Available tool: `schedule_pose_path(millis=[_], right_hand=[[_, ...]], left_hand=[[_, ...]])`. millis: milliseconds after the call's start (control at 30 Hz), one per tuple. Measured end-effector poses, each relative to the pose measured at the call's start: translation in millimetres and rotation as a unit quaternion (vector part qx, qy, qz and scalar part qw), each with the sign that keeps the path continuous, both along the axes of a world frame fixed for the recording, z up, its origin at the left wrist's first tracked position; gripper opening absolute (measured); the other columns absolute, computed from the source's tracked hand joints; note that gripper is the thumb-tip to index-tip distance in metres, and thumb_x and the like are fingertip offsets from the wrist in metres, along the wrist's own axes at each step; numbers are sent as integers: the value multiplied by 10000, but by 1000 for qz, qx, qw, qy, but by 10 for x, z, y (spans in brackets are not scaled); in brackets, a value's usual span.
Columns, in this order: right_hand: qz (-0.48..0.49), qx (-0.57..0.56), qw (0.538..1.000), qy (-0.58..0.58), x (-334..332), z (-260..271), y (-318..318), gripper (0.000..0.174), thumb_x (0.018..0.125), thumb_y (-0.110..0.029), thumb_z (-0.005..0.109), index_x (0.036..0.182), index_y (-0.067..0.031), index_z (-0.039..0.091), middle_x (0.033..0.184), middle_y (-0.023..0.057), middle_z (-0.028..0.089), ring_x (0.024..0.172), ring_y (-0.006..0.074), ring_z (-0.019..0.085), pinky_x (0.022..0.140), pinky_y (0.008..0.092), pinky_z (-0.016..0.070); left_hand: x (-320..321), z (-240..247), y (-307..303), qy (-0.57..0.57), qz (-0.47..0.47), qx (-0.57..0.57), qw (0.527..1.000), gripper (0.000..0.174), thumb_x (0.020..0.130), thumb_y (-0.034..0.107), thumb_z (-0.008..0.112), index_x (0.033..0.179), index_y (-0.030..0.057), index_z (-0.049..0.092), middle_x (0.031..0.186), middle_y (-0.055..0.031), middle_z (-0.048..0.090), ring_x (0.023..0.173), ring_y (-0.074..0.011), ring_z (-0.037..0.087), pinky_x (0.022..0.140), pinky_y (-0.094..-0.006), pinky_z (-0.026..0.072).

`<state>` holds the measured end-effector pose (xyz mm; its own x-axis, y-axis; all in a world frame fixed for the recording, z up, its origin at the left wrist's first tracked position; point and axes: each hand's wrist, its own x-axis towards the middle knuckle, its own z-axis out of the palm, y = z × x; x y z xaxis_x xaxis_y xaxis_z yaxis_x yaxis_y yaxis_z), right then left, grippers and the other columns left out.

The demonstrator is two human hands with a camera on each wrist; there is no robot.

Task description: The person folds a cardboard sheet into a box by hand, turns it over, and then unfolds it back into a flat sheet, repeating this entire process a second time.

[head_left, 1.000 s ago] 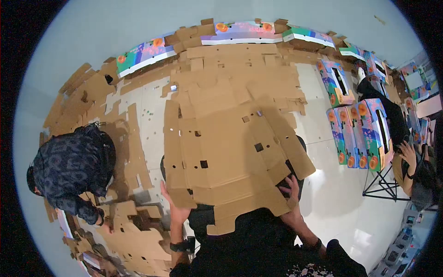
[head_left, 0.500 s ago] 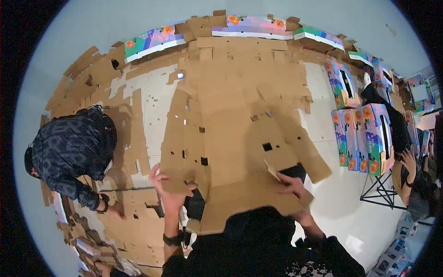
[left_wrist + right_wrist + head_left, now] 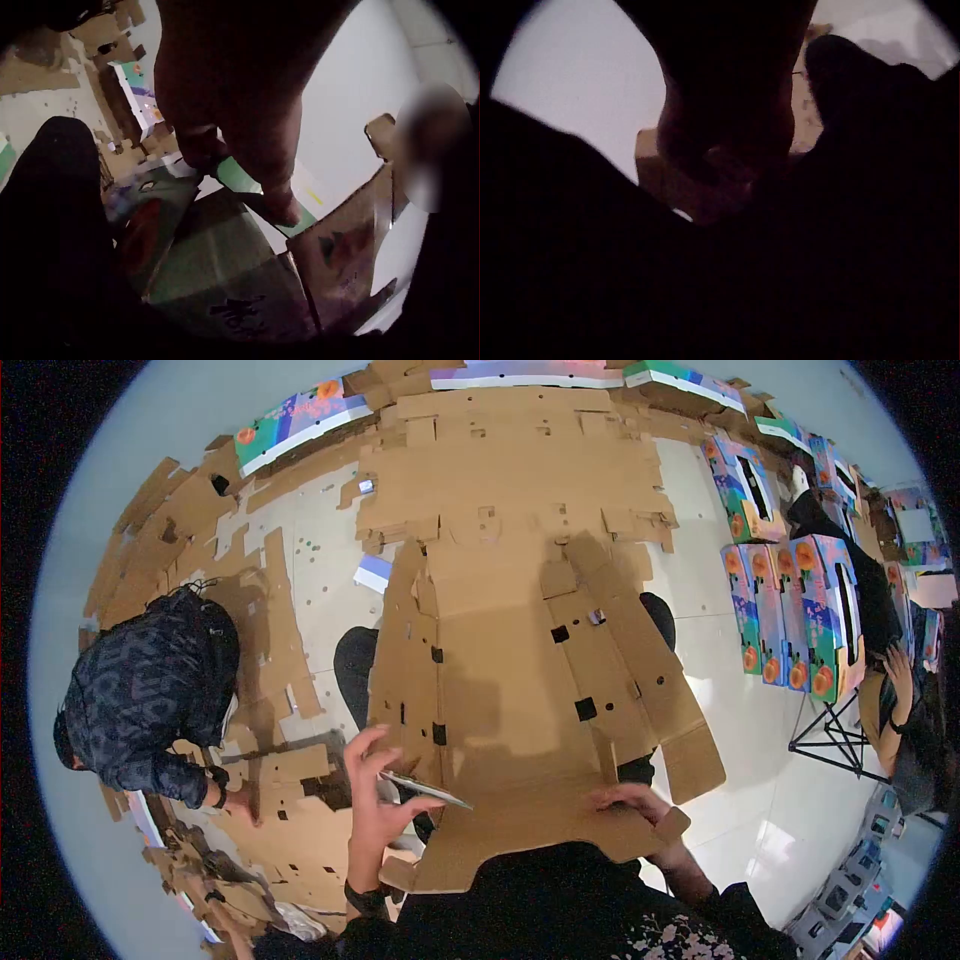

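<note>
A partly folded cardboard carton [image 3: 500, 690] lies across my lap, plain brown inside, its long side panels angled up. My left hand [image 3: 375, 795] pinches a small end flap [image 3: 430, 790] between thumb and fingers at the near left corner; the flap shows nearly edge-on. In the left wrist view, the fingers grip a green printed flap [image 3: 240, 178], beside the carton's printed outer face [image 3: 225, 262]. My right hand [image 3: 640, 802] holds the near right corner, fingers curled over the end panel, thumb hidden. The right wrist view is very dark, showing the hand [image 3: 727, 157] against cardboard.
Flattened cardboard sheets [image 3: 510, 460] cover the floor ahead. Printed fruit cartons [image 3: 825, 620] stand at right by a black folding stool [image 3: 835, 740]. A person in a dark patterned jacket [image 3: 150, 690] bends over cardboard at left; another person's hand [image 3: 900, 675] is at far right.
The carton's side panels have come up from lying nearly flat. Both hands have moved to its near corner flaps, and the left one now pinches a flap. The view has tilted down.
</note>
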<state>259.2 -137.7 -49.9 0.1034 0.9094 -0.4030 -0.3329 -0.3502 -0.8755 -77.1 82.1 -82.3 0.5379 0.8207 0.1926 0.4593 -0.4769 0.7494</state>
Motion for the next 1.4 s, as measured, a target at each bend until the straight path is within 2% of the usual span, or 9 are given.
schedule_pose_path(millis=[67, 200, 300, 367, 433, 633, 967, 1100, 1400], right_hand=[[-165, -35, 950, 264, 101, -305, -241, 501, 957, -211, 685, 1396, -27, 528, 1341, 184, 614, 1188, 299, 604, 1063, 413, 469], [-282, -59, 895, 341, 213, -672, -527, 512, 951, -190, 652, 1418, -38, 502, 1290, 187, 629, 1089, 256, 644, 997, 359, 508], [-290, -107, 918, 246, 489, -907, -705, 486, 953, -193, 647, 1395, -34, 523, 1210, 133, 654, 1045, 221, 654, 929, 342, 529], [-190, -143, 951, -199, 574, -775, -549, 513, 934, -227, 671, 1372, -5, 520, 1195, 88, 656, 1069, 214, 656, 923, 342, 535], [-333, -92, 938, 14, 672, -726, -533, 546, 900, -196, 693, 1375, -12, 498, 1364, 122, 571, 1257, 244, 584, 1062, 376, 469], [-84, 116, 948, -285, 854, -306, 218, 586, 802, -173, 796, 1292, -79, 490, 1566, 171, 347, 1474, 332, 351, 1205, 459, 291], [-121, 26, 913, -388, 590, -185, 391, 537, 746, -68, 866, 1174, -70, 543, 1302, 125, 502, 1239, 238, 525, 993, 376, 460], [-152, 67, 914, -370, 507, -340, 760, 781, 695, -95, 916, 1359, -61, 506, 1292, 116, 500, 1170, 250, 533, 1058, 393, 440], [193, 173, 824, -504, 667, -277, 1029, 857, 757, -106, 837, 1523, -88, 452, 1521, 145, 471, 1333, 360, 481, 1128, 430, 412]], left_hand=[[44, -127, -40, -109, 43, -77, 990, 1029, 562, 354, 1006, 1389, 110, 445, 1435, -169, 412, 1327, -346, 464, 1089, -474, 442], [89, -108, -51, -131, 84, -113, 981, 1133, 581, 307, 1007, 1476, 133, 336, 1536, -164, 294, 1409, -314, 398, 1146, -470, 425], [46, -125, -43, -130, 88, -115, 981, 1119, 586, 284, 1009, 1467, 140, 335, 1564, -170, 259, 1438, -318, 374, 1151, -476, 427], [16, -190, -52, -158, 82, -129, 976, 1082, 593, 274, 1008, 1440, 143, 349, 1585, -176, 234, 1455, -327, 358, 1153, -488, 426], [3, -245, -86, -205, 78, -149, 964, 1019, 604, 270, 1005, 1396, 144, 377, 1605, -184, 213, 1472, -345, 341, 1153, -507, 422], [93, -37, -64, -188, -63, -160, 967, 849, 663, 259, 983, 1285, 150, 416, 1617, -216, 193, 1495, -416, 307, 1149, -568, 401], [141, -223, -206, -132, 13, -47, 990, 699, 755, 76, 878, 1301, 109, 443, 1540, -246, 342, 1422, -412, 416, 1143, -519, 404], [347, -380, -111, -115, 52, -75, 989, 697, 802, 124, 824, 1398, 61, 468, 1455, -200, 495, 1318, -347, 501, 1097, -436, 430], [392, -79, 179, 27, -156, -101, 982, 644, 713, 169, 897, 1300, 116, 639, 1480, -73, 579, 1374, -331, 517, 1149, -459, 433]])
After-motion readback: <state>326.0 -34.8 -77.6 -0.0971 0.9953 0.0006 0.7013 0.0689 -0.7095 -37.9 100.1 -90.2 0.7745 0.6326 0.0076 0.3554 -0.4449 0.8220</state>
